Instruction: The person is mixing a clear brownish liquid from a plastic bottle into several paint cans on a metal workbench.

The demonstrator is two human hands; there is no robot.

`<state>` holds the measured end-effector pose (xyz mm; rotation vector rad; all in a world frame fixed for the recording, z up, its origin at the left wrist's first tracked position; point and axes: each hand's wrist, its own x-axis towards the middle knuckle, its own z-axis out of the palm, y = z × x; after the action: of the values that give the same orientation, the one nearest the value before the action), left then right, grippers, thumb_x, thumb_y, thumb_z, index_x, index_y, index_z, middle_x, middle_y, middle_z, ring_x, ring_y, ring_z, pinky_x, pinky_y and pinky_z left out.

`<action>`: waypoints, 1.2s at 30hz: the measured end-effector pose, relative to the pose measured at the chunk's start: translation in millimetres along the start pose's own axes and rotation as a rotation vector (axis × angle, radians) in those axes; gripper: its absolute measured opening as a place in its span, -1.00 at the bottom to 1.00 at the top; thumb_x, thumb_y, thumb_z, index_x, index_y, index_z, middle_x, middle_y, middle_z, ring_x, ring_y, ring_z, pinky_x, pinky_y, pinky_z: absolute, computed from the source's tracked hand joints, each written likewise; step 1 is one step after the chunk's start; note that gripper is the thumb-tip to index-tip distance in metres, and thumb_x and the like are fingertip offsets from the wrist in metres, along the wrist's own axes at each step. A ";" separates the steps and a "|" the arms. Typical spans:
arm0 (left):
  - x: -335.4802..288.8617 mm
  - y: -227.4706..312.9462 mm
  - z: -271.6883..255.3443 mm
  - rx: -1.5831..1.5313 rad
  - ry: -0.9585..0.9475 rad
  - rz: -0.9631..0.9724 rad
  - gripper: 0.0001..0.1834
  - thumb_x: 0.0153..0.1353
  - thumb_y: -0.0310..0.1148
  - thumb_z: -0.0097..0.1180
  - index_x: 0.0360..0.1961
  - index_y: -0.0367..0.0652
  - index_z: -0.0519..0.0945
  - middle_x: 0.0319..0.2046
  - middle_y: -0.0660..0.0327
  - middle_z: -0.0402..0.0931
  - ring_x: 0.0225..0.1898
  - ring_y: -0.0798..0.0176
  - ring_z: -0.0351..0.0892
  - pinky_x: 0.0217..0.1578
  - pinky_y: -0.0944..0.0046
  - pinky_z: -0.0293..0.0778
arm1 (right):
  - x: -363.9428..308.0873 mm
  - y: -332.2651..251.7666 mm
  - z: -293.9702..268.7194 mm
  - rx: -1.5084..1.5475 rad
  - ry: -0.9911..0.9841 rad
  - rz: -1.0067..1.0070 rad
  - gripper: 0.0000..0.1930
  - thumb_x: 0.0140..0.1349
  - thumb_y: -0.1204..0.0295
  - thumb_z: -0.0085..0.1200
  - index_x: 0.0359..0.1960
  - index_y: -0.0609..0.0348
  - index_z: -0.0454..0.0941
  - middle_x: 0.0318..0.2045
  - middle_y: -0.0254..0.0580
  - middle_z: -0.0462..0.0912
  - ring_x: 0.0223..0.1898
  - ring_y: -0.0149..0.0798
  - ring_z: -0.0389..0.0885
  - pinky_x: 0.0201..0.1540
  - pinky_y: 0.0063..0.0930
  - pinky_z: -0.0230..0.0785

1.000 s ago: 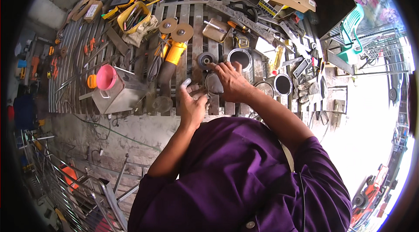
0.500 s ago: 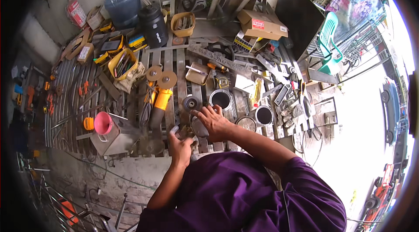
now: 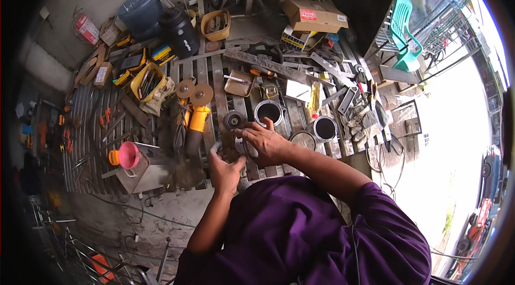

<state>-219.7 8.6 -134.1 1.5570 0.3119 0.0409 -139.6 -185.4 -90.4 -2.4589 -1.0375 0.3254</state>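
My right hand (image 3: 266,144) curls its fingers over a round, pale metal piece (image 3: 248,147) at the bench's near side. Just left of it, my left hand (image 3: 225,171) has thumb and fingers bent around something brownish-grey, mostly hidden and too blurred to name. A small dark ring-shaped part (image 3: 234,120) lies beyond my fingertips. Next to the right hand stands an open can (image 3: 269,112) with a dark inside. A second open can (image 3: 324,128) and a round lid-like disc (image 3: 303,140) sit further right.
Left of my hands lie yellow angle grinders (image 3: 199,119) with brown discs. A pink funnel (image 3: 129,154) rests on a metal can (image 3: 140,173). Across the slatted bench are a tray (image 3: 239,83), a tape measure (image 3: 270,91), a yellow bin (image 3: 148,82) and a cardboard box (image 3: 315,15).
My hands have come closer together, the left moving slightly right and up. The right hand's fingers now curl over the round metal piece. The whole view has shifted a little.
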 end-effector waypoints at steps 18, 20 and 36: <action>-2.8 68.5 135.0 0.073 -0.424 0.278 -0.10 0.30 -0.69 0.22 0.57 -0.18 0.05 0.14 0.09 0.25 0.07 0.20 0.66 0.00 0.23 0.58 | -187.5 110.5 -19.7 0.060 0.720 0.418 0.26 -0.09 -0.06 0.66 0.64 0.01 0.18 0.48 -0.24 0.53 0.53 0.01 0.34 0.54 0.08 -0.06; -5.9 73.4 148.9 0.160 -0.437 0.306 -0.08 0.26 -0.65 0.28 0.58 -0.19 0.08 0.15 0.07 0.29 0.06 0.20 0.65 0.07 0.17 0.54 | -192.5 121.5 -11.2 0.060 0.679 0.467 0.31 -0.12 -0.08 0.67 0.66 0.00 0.15 0.55 -0.22 0.44 0.57 0.01 0.28 0.55 0.09 -0.06; 1.5 49.6 246.3 0.682 -0.638 0.640 0.03 0.15 -0.75 0.17 0.64 -0.12 0.04 0.21 -0.02 0.41 0.19 -0.06 0.61 0.27 -0.16 0.35 | -232.8 140.0 -26.3 0.281 0.629 0.328 -0.09 0.25 0.56 0.36 0.61 0.10 0.15 0.31 -0.08 0.67 0.42 0.12 0.45 0.49 0.00 0.23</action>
<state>-155.1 -230.1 -89.6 2.1846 -0.7575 -0.0718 -203.6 -448.3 -126.3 -2.2302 -0.3030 -0.1910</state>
